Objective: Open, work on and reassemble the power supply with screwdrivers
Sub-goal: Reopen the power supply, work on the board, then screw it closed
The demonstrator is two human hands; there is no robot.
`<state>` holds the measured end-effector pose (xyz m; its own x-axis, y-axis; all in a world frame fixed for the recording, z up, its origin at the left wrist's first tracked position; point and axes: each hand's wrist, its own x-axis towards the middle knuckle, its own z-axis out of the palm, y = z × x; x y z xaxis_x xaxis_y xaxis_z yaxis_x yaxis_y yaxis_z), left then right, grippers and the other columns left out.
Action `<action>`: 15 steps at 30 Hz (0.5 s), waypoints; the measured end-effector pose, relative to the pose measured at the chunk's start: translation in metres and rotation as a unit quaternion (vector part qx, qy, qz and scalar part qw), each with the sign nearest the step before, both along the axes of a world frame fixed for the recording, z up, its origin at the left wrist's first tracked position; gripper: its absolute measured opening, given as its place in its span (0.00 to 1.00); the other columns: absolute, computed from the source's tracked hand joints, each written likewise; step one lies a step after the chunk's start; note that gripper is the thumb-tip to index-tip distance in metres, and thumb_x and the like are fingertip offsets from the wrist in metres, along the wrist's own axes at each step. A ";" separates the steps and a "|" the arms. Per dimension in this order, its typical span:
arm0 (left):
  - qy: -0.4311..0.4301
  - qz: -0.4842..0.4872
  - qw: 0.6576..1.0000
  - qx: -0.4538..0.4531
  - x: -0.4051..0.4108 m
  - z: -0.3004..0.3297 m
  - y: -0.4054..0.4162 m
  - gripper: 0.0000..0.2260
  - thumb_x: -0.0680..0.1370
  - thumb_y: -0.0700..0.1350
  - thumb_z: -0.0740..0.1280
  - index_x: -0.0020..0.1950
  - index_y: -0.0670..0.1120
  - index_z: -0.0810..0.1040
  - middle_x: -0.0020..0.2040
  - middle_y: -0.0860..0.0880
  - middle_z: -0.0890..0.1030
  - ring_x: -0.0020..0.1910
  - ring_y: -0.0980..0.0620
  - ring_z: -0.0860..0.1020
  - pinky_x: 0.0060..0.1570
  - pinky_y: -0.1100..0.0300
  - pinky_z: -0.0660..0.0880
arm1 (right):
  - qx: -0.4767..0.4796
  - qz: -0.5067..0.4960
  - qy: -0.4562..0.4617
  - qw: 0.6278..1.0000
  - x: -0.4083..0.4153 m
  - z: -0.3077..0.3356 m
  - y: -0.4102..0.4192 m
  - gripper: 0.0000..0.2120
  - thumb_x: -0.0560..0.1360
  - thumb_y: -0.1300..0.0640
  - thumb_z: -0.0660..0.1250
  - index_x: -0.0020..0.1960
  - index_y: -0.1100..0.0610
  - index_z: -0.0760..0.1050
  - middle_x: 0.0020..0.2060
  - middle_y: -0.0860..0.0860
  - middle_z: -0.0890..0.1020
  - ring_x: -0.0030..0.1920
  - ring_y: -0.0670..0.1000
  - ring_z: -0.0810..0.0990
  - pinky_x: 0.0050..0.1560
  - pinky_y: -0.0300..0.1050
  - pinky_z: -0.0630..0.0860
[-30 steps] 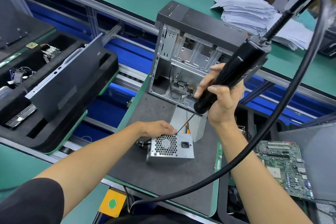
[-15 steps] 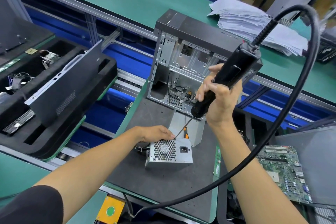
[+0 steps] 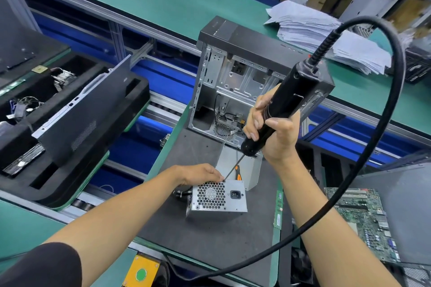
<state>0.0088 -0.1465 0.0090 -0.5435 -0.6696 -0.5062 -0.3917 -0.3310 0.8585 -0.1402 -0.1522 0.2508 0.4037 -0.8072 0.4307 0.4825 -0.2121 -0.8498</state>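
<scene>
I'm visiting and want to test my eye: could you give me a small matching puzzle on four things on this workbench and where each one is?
Things:
1. electric screwdriver
2. power supply
3. paper stack
4. circuit board

Places:
A. far green table
B. gripped in the right hand
C. low at the right
D. on the grey mat, under the left hand

Pairs: 1-B, 2-D, 3-A, 4-C

An open, stripped computer case (image 3: 235,91) stands upright on my grey work mat (image 3: 205,230). Behind it, stacked papers (image 3: 326,37) cover the green bench; a bare motherboard (image 3: 366,223) lies to my right, foam trays (image 3: 77,128) to my left.
</scene>
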 end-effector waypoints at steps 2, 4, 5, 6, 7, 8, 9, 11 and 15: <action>-0.003 -0.003 1.000 -0.006 0.000 -0.001 -0.001 0.07 0.84 0.51 0.65 0.56 0.55 0.83 0.55 0.63 0.84 0.59 0.66 0.79 0.66 0.68 0.68 | 0.000 0.007 -0.002 1.000 0.000 0.000 -0.002 0.08 0.64 0.59 0.66 0.43 0.55 0.79 0.25 0.49 0.73 0.19 0.49 0.69 0.27 0.37 0.68; 0.001 -0.003 1.000 -0.013 -0.001 -0.004 -0.003 0.07 0.85 0.50 0.65 0.58 0.53 0.82 0.57 0.60 0.83 0.62 0.61 0.78 0.72 0.61 0.67 | 0.002 0.017 -0.005 1.000 -0.001 -0.001 -0.003 0.08 0.65 0.59 0.66 0.43 0.55 0.79 0.25 0.49 0.73 0.20 0.49 0.69 0.26 0.37 0.68; 0.006 -0.001 1.000 -0.016 -0.001 -0.006 -0.004 0.07 0.84 0.49 0.65 0.58 0.52 0.82 0.58 0.57 0.82 0.63 0.58 0.77 0.74 0.58 0.66 | 0.001 0.021 -0.006 1.000 -0.002 -0.001 -0.003 0.08 0.65 0.59 0.66 0.43 0.54 0.79 0.26 0.49 0.74 0.20 0.49 0.69 0.26 0.38 0.68; 0.013 0.003 1.000 -0.019 -0.001 -0.008 -0.004 0.07 0.84 0.47 0.65 0.59 0.50 0.82 0.58 0.55 0.82 0.63 0.56 0.77 0.74 0.55 0.66 | -0.002 0.024 -0.005 1.000 -0.002 -0.002 -0.003 0.08 0.65 0.59 0.66 0.44 0.54 0.79 0.26 0.49 0.74 0.20 0.49 0.69 0.26 0.38 0.68; 0.021 0.009 1.000 -0.020 -0.001 -0.009 -0.004 0.06 0.84 0.46 0.66 0.59 0.49 0.81 0.58 0.54 0.81 0.62 0.55 0.77 0.75 0.53 0.66 | -0.004 0.027 -0.004 1.000 -0.002 -0.004 -0.003 0.08 0.66 0.59 0.66 0.44 0.54 0.79 0.26 0.49 0.74 0.20 0.49 0.69 0.26 0.38 0.68; 0.027 0.015 0.999 -0.019 0.000 -0.010 -0.003 0.06 0.84 0.46 0.67 0.59 0.48 0.80 0.58 0.53 0.81 0.62 0.55 0.76 0.75 0.52 0.66 | -0.006 0.029 -0.003 1.000 -0.002 -0.005 -0.003 0.08 0.66 0.59 0.66 0.44 0.55 0.79 0.26 0.49 0.74 0.20 0.49 0.69 0.26 0.38 0.68; 0.029 0.022 0.999 -0.015 0.000 -0.010 -0.003 0.06 0.83 0.47 0.68 0.59 0.48 0.79 0.58 0.54 0.80 0.61 0.56 0.76 0.75 0.51 0.66 | -0.008 0.032 -0.004 0.999 -0.002 -0.006 -0.003 0.08 0.66 0.59 0.66 0.44 0.55 0.79 0.26 0.49 0.74 0.20 0.49 0.69 0.26 0.38 0.68; 0.030 0.028 0.999 -0.004 0.003 -0.010 -0.002 0.07 0.83 0.48 0.68 0.59 0.49 0.77 0.59 0.55 0.80 0.62 0.57 0.75 0.75 0.51 0.65 | -0.012 0.042 -0.009 0.999 -0.002 -0.008 -0.004 0.08 0.66 0.59 0.65 0.45 0.55 0.78 0.26 0.49 0.74 0.20 0.48 0.69 0.26 0.38 0.68; 0.036 0.026 0.999 -0.001 0.002 -0.009 -0.001 0.06 0.83 0.48 0.68 0.58 0.50 0.76 0.57 0.54 0.79 0.60 0.58 0.75 0.74 0.51 0.65 | -0.004 0.071 -0.009 0.997 -0.001 -0.010 -0.007 0.09 0.66 0.59 0.63 0.45 0.55 0.79 0.26 0.48 0.74 0.20 0.47 0.69 0.23 0.38 0.67</action>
